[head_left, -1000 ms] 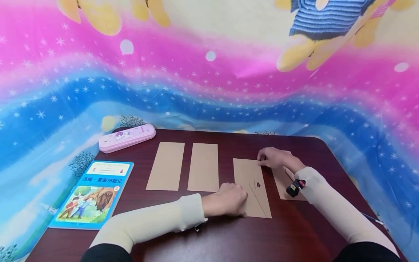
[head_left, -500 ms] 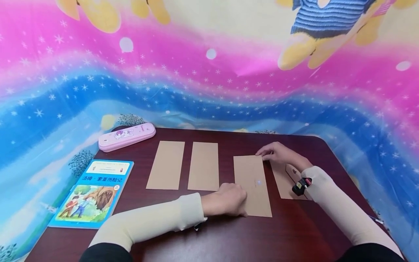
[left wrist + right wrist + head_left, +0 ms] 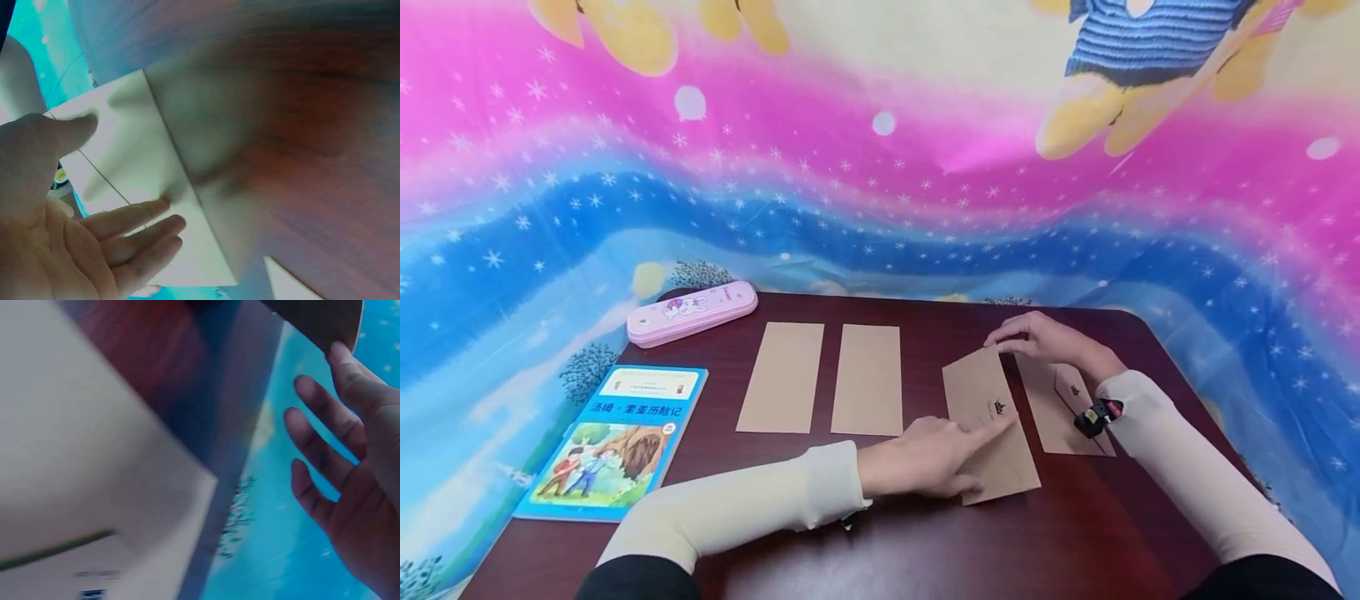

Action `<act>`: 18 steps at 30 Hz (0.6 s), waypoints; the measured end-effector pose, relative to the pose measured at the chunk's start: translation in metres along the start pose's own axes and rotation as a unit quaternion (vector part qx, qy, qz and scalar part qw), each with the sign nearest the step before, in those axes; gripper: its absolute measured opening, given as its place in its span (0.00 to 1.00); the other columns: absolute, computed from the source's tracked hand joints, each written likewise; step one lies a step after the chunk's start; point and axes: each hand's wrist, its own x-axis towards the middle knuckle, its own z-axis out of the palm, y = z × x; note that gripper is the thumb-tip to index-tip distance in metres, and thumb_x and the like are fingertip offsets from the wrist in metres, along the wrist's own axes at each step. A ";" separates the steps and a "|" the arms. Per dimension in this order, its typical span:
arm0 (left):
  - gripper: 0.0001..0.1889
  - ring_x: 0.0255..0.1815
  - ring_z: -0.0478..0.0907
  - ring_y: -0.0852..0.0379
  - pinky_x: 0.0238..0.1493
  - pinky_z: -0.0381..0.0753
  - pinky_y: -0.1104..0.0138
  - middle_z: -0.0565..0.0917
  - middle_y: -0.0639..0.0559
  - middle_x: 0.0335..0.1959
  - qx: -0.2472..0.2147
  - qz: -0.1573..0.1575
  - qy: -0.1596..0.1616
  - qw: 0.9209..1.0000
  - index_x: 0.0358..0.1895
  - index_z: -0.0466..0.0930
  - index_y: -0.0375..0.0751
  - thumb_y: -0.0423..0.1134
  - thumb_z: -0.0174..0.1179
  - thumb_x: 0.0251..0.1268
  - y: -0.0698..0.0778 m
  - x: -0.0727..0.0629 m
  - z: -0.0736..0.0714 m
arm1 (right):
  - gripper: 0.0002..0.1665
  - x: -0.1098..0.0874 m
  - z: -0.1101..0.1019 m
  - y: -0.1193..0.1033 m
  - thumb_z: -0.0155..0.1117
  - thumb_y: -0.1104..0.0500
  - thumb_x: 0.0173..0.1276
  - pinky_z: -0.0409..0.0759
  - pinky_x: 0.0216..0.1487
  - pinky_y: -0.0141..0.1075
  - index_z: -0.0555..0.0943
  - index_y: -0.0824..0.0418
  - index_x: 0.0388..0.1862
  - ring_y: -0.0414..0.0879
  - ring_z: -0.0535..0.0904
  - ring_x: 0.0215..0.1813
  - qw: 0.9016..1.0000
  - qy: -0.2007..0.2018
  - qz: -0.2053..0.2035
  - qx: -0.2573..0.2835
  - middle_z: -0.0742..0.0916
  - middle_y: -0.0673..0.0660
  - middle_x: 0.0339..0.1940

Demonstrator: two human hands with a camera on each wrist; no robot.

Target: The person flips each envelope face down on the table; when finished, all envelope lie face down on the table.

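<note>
A kraft-brown envelope [image 3: 981, 385] with a small dark crown print is tilted up off the table in the head view. My right hand [image 3: 1060, 343] pinches its far right corner between thumb and finger. In the right wrist view that corner [image 3: 322, 319] shows at the top, and the other fingers are spread. My left hand [image 3: 925, 457] is at the envelope's near left side, its index finger stretched across the face. The left wrist view shows the left thumb and fingers extended over the pale envelope [image 3: 125, 156]; whether they all touch it is unclear.
Another envelope [image 3: 1052, 417], flap side up, lies under the right forearm. Two plain brown envelopes, one left [image 3: 781, 379] and one nearer the middle [image 3: 867, 382], lie on the dark wooden table [image 3: 865, 550]. A blue book [image 3: 613, 442] and pink pencil case [image 3: 692, 313] are at left.
The envelope's far edge has risen and tilted as my right hand moved slightly up and away. My left hand's curled fingers have straightened, with the index finger now across the envelope.
</note>
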 end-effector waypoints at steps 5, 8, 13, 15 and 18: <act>0.32 0.45 0.86 0.62 0.38 0.83 0.65 0.85 0.58 0.56 -0.014 0.007 0.023 1.000 0.83 0.44 0.67 0.56 0.42 0.83 0.008 0.005 -0.008 | 0.11 0.012 -0.014 -0.018 0.67 0.59 0.73 0.85 0.55 0.41 0.89 0.55 0.51 0.49 0.88 0.55 0.999 -0.030 -0.020 -0.014 0.92 0.51 0.50; 0.27 0.48 0.86 0.62 0.43 0.84 0.64 0.83 0.59 0.58 -0.023 0.013 0.045 0.999 0.78 0.58 0.64 0.61 0.39 0.82 0.011 0.007 -0.012 | 0.11 0.018 -0.022 -0.025 0.66 0.60 0.73 0.85 0.55 0.42 0.89 0.55 0.51 0.49 0.88 0.54 0.998 -0.052 -0.028 -0.018 0.92 0.52 0.49; 0.21 0.32 0.80 0.68 0.34 0.78 0.71 0.81 0.65 0.37 -0.055 0.036 0.095 0.993 0.52 0.75 0.56 0.66 0.45 0.77 0.013 0.007 -0.017 | 0.10 0.027 -0.028 -0.029 0.64 0.58 0.75 0.84 0.54 0.39 0.89 0.56 0.50 0.46 0.88 0.51 0.996 -0.080 -0.020 -0.014 0.92 0.51 0.49; 0.19 0.28 0.75 0.70 0.30 0.74 0.73 0.77 0.66 0.31 -0.076 0.048 0.106 0.990 0.44 0.76 0.55 0.65 0.49 0.76 0.012 0.006 -0.019 | 0.10 0.029 -0.027 -0.030 0.64 0.57 0.76 0.83 0.52 0.37 0.88 0.56 0.50 0.44 0.88 0.49 0.996 -0.087 -0.009 -0.001 0.92 0.51 0.48; 0.16 0.25 0.71 0.71 0.28 0.70 0.76 0.74 0.66 0.27 -0.107 0.058 0.109 0.987 0.39 0.74 0.53 0.61 0.53 0.75 0.011 0.005 -0.021 | 0.10 0.030 -0.021 -0.027 0.62 0.59 0.77 0.84 0.48 0.37 0.86 0.58 0.52 0.49 0.88 0.46 0.993 -0.107 0.009 0.045 0.91 0.53 0.46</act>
